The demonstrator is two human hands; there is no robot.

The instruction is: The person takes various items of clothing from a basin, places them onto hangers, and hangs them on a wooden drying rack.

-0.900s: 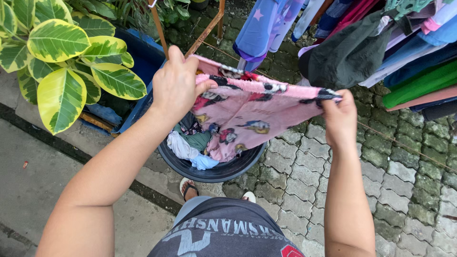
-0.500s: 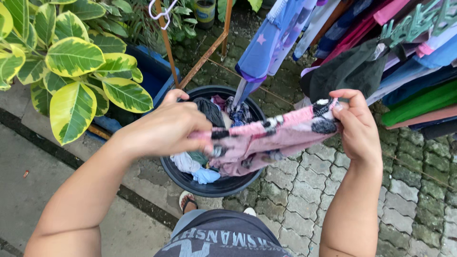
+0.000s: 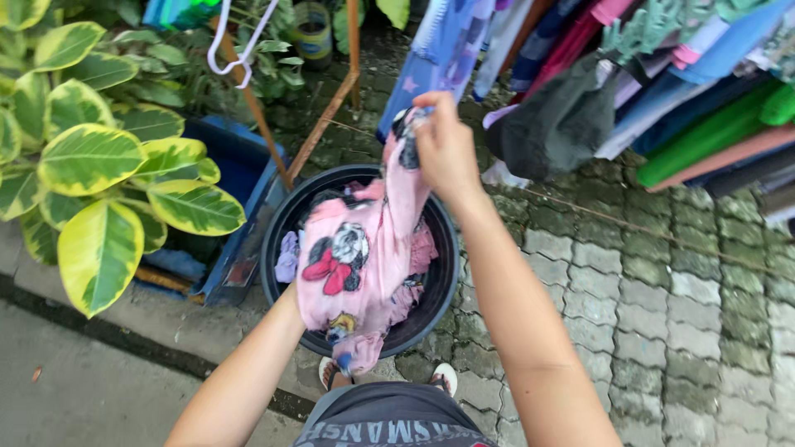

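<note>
Pink printed garment lifted out of the laundry tub, not yet hung.

The right hand (image 3: 443,149) pinches the top of the pink garment (image 3: 360,257), holding it up; the left hand is hidden behind the cloth's lower end, so I cannot tell its grip. Below both hands the black tub (image 3: 435,285) holds more laundry; a white hanger (image 3: 236,41) hangs up to the left, and hung clothes (image 3: 662,91) fill the right.

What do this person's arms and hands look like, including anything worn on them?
Both forearms are bare, with no sleeves in view. The right hand wears no glove, and no ring, watch or bracelet shows on it or its wrist. The left hand is hidden behind a pink patterned garment, so only its bare forearm shows.
</note>
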